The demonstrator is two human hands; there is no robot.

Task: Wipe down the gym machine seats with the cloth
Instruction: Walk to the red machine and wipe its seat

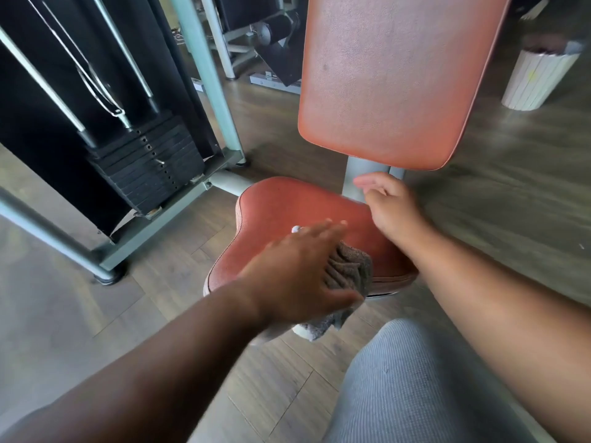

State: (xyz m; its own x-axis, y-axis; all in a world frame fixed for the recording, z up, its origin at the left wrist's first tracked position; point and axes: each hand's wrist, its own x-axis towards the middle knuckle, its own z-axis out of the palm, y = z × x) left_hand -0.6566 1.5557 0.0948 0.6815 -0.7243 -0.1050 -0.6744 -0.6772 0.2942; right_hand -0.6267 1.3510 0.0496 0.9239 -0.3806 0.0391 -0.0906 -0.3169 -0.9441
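A red-orange padded seat sits low in the middle of the view, with a matching backrest rising behind it. My left hand lies flat with straight fingers on a grey cloth, pressing it onto the seat's front part. Part of the cloth hangs over the seat's front edge. My right hand is at the seat's back right corner, next to the grey metal post under the backrest, fingers loosely bent and holding nothing.
A black weight stack in a pale green frame stands to the left. Another machine is at the back. A white ribbed bin stands on the wood floor at the right. My grey-clad knee is at bottom right.
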